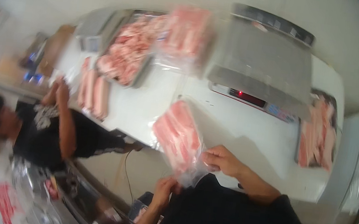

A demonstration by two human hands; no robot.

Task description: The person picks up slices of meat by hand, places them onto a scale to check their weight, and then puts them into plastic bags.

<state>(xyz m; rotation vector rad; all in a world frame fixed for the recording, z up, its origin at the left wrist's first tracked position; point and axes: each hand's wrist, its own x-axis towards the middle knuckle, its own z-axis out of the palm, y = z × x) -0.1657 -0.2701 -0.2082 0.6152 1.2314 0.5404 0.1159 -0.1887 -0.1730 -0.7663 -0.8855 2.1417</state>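
A clear plastic bag of pink meat slices point(177, 132) hangs at the front edge of the white table, its filled end toward the tabletop and its loose end toward me. My right hand point(222, 160) is closed on one side of the loose plastic. My left hand point(165, 190) grips the other side, lower and nearer my body; its fingers are partly hidden. Behind the bag, to the right, stands a steel weighing scale point(267, 60) with a lit red display.
A tray of meat trimmings point(126, 52) and a stack of bagged meat point(185, 35) stand at the back. Meat strips point(94, 91) lie at the left, and another meat tray point(318, 134) at the right. A co-worker point(43, 132) stands left, near a steel machine point(89, 200).
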